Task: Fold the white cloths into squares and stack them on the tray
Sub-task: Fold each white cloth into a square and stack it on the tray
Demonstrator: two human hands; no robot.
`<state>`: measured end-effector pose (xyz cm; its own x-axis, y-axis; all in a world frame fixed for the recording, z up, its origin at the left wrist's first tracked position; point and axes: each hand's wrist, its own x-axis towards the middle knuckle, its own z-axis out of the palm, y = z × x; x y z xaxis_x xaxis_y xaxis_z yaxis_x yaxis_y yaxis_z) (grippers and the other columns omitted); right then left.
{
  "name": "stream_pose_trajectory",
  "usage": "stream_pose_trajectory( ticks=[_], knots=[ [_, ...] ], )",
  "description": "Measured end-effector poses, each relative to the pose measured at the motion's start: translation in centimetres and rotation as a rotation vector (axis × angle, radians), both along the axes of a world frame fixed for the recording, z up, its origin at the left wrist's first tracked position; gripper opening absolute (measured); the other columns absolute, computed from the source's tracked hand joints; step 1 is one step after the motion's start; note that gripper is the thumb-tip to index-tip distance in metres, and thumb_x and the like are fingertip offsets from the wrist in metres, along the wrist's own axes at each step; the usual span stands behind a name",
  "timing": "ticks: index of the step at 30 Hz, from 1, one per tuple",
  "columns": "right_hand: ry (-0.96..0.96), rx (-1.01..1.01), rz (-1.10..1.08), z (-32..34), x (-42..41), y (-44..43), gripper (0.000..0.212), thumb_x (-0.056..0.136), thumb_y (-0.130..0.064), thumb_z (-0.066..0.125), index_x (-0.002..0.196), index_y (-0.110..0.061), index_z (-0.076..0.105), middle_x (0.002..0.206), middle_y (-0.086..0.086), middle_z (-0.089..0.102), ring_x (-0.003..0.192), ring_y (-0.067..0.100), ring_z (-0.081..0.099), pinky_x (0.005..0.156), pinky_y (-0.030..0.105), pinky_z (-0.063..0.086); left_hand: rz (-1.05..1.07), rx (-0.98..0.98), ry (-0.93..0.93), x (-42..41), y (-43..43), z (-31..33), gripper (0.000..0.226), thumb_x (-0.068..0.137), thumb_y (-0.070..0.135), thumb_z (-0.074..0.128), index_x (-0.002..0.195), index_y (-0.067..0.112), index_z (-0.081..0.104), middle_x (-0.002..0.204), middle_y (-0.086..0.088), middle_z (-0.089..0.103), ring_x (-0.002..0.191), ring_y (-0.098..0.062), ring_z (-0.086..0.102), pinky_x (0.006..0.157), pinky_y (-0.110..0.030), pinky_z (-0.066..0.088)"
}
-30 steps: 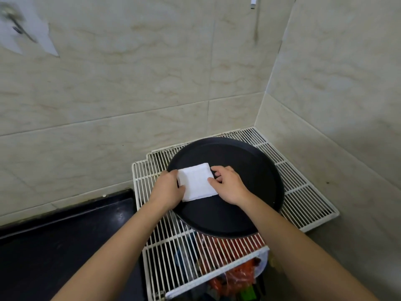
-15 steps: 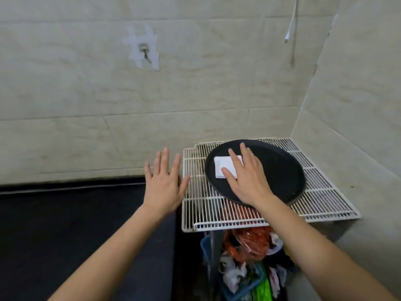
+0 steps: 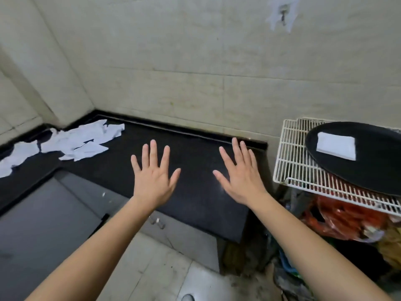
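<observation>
A folded white cloth [image 3: 336, 148] lies as a flat square on the round black tray [image 3: 368, 170] at the right. Several loose white cloths [image 3: 76, 142] lie crumpled in a heap at the far left of the black counter [image 3: 195, 187]. My left hand [image 3: 154, 177] hovers over the middle of the counter, fingers spread, holding nothing. A little to its right, my right hand [image 3: 238, 177] is spread flat in the same way and is also empty. Both hands are well apart from the heap and from the tray.
The tray rests on a white wire rack [image 3: 297, 168] beside the counter's right end. Red and orange plastic bags [image 3: 347, 220] sit under the rack. A tiled wall [image 3: 195, 61] runs behind the counter, which turns a corner at the left.
My right hand has left the folded cloth on the tray and both hands have swung left over the counter. The view has turned left, bringing the heap of loose cloths into sight.
</observation>
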<state>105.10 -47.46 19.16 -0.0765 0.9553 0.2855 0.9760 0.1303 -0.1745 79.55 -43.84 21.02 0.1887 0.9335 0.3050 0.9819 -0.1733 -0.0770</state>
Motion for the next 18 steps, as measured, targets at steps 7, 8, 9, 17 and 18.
stream_pose_trajectory(
  ticks=[7, 8, 9, 17, 18],
  knots=[
    [-0.066, 0.047, 0.092, 1.5, -12.2, 2.8, 0.073, 0.101, -0.063, 0.025, 0.161, -0.025, 0.006, 0.166, 0.015, -0.013, 0.154, 0.033, -0.012, 0.124, 0.049, -0.003, 0.091, -0.007, -0.051, -11.1, -0.9, 0.4, 0.076, 0.097, 0.062, 0.025, 0.16, 0.021, 0.009, 0.166, -0.017, -0.006, 0.153, -0.036, -0.004, 0.118, -0.063, 0.005],
    [-0.066, 0.054, 0.115, 1.6, -14.5, 3.6, 0.073, 0.101, -0.063, 0.025, 0.161, -0.025, 0.006, 0.166, 0.015, -0.013, 0.154, 0.033, -0.012, 0.123, 0.049, -0.003, 0.107, -0.003, -0.059, -13.5, -0.8, 0.5, 0.076, 0.098, 0.062, 0.025, 0.16, 0.021, 0.009, 0.166, -0.017, -0.005, 0.153, -0.035, -0.003, 0.118, -0.063, 0.006],
    [-0.064, 0.068, 0.137, 1.8, -17.2, 4.4, 0.073, 0.101, -0.062, 0.027, 0.161, -0.025, 0.008, 0.166, 0.015, -0.013, 0.154, 0.033, -0.011, 0.123, 0.049, -0.004, 0.123, 0.007, -0.069, -16.1, -0.7, 0.5, 0.075, 0.098, 0.062, 0.025, 0.159, 0.021, 0.011, 0.166, -0.017, -0.003, 0.153, -0.035, -0.001, 0.118, -0.064, 0.007],
    [-0.069, 0.06, 0.26, 1.7, -38.3, 11.0, 0.073, 0.101, -0.058, 0.035, 0.161, -0.023, 0.013, 0.167, 0.017, -0.008, 0.154, 0.036, -0.004, 0.125, 0.051, 0.005, 0.22, 0.033, -0.056, -36.9, 1.3, 1.0, 0.078, 0.093, 0.061, 0.021, 0.155, 0.015, 0.032, 0.163, -0.022, 0.015, 0.149, -0.04, 0.013, 0.113, -0.068, 0.017],
    [-0.073, 0.05, 0.275, 1.6, -40.3, 11.6, 0.073, 0.101, -0.058, 0.035, 0.161, -0.022, 0.013, 0.167, 0.017, -0.008, 0.154, 0.036, -0.004, 0.125, 0.051, 0.005, 0.245, 0.031, -0.068, -38.8, 1.6, 0.9, 0.077, 0.094, 0.061, 0.021, 0.156, 0.015, 0.03, 0.164, -0.021, 0.012, 0.15, -0.04, 0.012, 0.114, -0.068, 0.016]
  ],
)
